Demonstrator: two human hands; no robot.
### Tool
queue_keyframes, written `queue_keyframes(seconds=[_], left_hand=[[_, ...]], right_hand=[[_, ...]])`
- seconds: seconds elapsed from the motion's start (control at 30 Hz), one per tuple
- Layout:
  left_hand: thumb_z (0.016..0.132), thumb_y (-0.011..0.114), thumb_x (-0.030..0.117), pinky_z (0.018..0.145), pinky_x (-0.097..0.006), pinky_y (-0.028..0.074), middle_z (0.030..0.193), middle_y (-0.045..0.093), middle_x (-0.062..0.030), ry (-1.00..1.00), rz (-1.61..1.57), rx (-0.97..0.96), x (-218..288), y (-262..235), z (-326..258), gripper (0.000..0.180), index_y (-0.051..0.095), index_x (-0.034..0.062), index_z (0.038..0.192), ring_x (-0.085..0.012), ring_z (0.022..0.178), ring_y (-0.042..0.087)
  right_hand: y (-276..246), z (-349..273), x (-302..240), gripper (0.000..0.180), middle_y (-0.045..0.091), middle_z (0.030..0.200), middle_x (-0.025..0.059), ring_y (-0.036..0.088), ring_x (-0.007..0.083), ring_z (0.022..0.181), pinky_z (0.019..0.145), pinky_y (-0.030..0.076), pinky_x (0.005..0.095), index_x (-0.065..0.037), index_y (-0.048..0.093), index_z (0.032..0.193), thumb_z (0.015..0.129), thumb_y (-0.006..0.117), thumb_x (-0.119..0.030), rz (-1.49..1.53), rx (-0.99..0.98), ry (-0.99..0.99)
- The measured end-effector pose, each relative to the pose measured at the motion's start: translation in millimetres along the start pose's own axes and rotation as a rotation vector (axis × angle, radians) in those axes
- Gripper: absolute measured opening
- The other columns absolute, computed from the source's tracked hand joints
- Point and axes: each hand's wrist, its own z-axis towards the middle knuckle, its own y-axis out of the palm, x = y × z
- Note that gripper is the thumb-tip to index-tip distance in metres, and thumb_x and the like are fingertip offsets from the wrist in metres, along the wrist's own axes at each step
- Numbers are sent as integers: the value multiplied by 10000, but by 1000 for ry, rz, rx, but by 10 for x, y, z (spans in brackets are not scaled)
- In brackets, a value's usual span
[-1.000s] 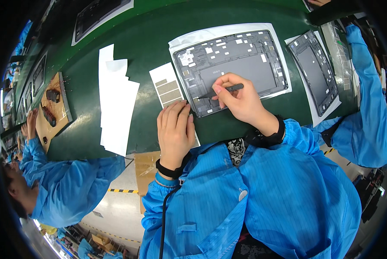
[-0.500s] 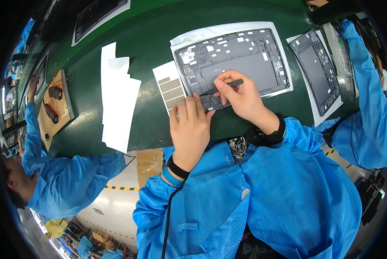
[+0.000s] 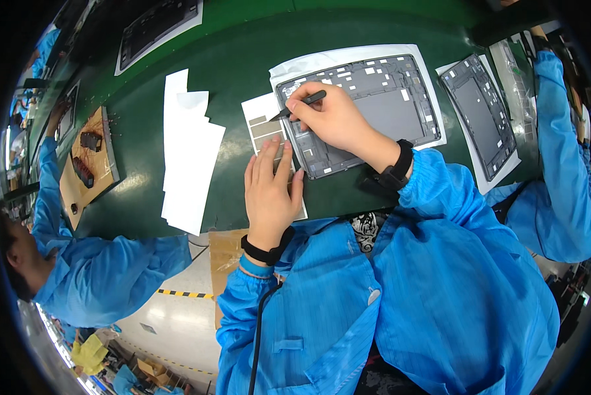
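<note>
My right hand [image 3: 335, 120] pinches a pair of black pointed tweezers [image 3: 316, 97], tip down on a white backing sheet [image 3: 258, 109] of grey-brown rectangular stickers. The tip is beside the upper stickers. My left hand [image 3: 268, 197] lies with fingers stretched over the lower part of that sheet, holding nothing. Right of the sheet, and partly under my right hand and forearm, is a dark grey tablet housing [image 3: 381, 113] dotted with small white pieces. It rests on a white liner [image 3: 345, 54].
Overlapping white sheets [image 3: 191, 158] lie to the left on the green table [image 3: 140, 191]. A second tablet housing [image 3: 481, 108] sits at the right and another [image 3: 160, 26] at the far left. A cardboard piece [image 3: 96, 161] holds dark parts. Co-workers in blue sit on both sides.
My right hand has moved the tweezers up and left, from the housing's lower left corner to the sticker sheet. My left hand has shifted left and down, off that corner onto the sheet.
</note>
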Motion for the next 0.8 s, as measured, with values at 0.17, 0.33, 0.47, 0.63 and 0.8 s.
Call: queue_keyframes(seconds=[0.17,0.33,0.47,0.63,0.8], left_hand=[[869,660,158,1063,-472,384,1385,527,-163,-6,-16,-8,2,4,-25,449,600,29,1294,-356,1252,512],[872,653,174,1072,-479,370,1383,527,-166,8,-1,-8,7,-13,2,451,598,27,1295,-354,1258,508],[874,649,180,1077,-479,368,1386,525,-163,-8,-10,-15,2,-11,-16,459,592,32,1305,-345,1270,504],[877,648,184,1088,-479,361,1391,524,-151,-13,-9,-20,2,-18,-13,470,585,45,1321,-322,1295,498],[872,653,176,1081,-480,370,1395,524,-144,-16,-9,-22,6,-18,-23,467,590,50,1317,-322,1290,502]], right_hand=[[45,31,95,171,690,837,82,603,80,655,632,510,236,18,637,988,961,623,-150,-50,13,21],[83,31,69,196,697,850,93,606,76,655,580,490,223,11,640,995,973,622,-182,-21,-12,5],[49,45,45,205,700,852,104,614,74,658,510,465,212,1,643,1010,984,611,-200,172,29,77],[52,32,47,179,697,827,87,616,78,645,533,478,218,-3,638,1001,979,605,-177,80,21,79],[162,45,16,165,683,792,65,632,91,650,576,487,214,10,631,1006,971,603,-149,67,50,5]])
